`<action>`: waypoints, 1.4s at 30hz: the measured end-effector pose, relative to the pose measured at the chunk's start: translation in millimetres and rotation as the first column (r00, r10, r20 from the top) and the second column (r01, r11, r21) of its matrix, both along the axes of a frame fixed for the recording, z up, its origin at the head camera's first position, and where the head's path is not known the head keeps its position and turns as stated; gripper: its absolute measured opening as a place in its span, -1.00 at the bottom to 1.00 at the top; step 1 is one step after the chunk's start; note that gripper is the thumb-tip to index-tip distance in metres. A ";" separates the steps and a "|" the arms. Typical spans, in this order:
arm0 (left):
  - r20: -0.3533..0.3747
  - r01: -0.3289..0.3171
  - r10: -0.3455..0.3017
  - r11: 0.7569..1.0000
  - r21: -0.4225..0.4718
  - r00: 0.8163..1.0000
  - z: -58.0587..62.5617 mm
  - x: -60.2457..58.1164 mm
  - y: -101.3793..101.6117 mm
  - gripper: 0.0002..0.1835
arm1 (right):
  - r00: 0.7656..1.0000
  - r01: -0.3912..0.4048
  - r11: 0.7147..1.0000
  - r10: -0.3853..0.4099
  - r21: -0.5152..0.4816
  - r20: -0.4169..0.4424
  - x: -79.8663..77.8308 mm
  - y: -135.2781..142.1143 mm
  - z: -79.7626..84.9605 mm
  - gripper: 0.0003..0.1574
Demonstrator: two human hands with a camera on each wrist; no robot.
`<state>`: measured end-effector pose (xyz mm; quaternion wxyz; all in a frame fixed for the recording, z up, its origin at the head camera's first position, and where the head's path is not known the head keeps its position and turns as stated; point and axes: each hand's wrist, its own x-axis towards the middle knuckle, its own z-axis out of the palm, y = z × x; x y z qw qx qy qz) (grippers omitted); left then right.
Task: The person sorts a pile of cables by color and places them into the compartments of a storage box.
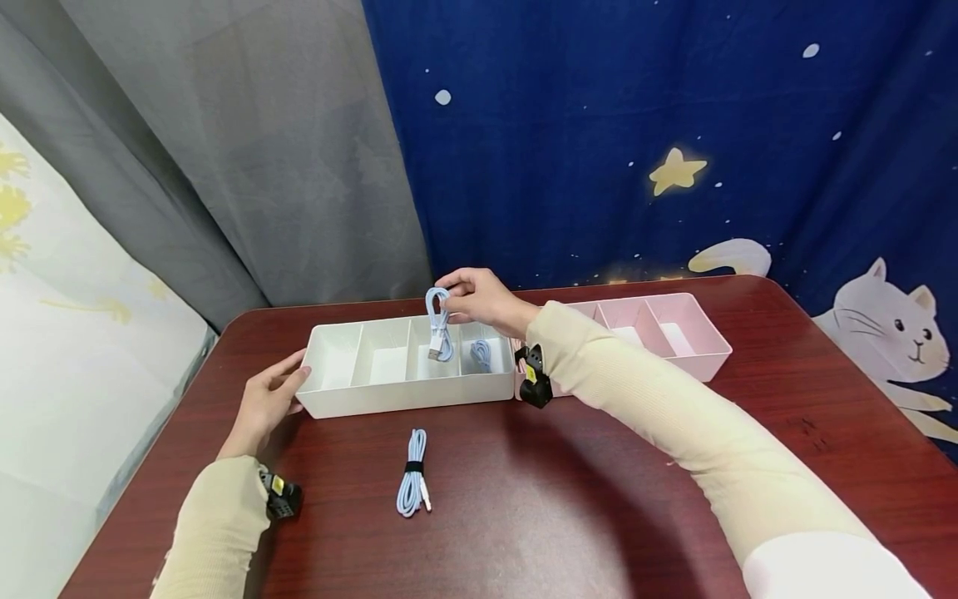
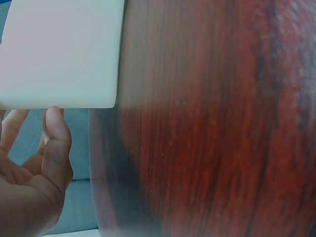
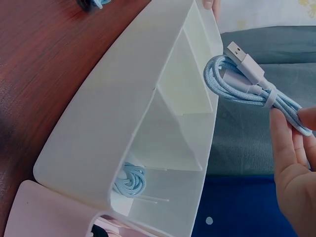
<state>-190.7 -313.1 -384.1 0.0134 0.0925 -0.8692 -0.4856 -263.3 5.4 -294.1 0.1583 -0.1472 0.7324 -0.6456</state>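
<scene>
My right hand [image 1: 485,299] pinches a coiled light-blue USB cable [image 3: 242,84] with a white plug and a pale tie. In the head view this cable hangs over the middle of the white divided box [image 1: 407,395]. Another light-blue cable coil [image 3: 131,180] lies in the box's right-end compartment. My left hand [image 1: 269,395] rests its fingertips on the box's left end wall; in the left wrist view the thumb [image 2: 58,131] touches the edge. A third light-blue cable [image 1: 412,474], bound with a black strap, lies on the table in front of the box.
A pink divided box [image 1: 699,366] stands end to end with the white one at the right, partly behind my right forearm. Pink cable [image 3: 118,225] shows inside it. Curtains [image 1: 561,166] hang behind the dark red wooden table [image 1: 524,516].
</scene>
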 end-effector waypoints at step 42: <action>-0.001 -0.008 0.008 1.000 0.008 1.000 -0.8 -0.7 0.6 -0.39 | 0.990 -0.109 0.980 0.092 0.164 0.108 -21.4 -8.7 -8.1 -0.65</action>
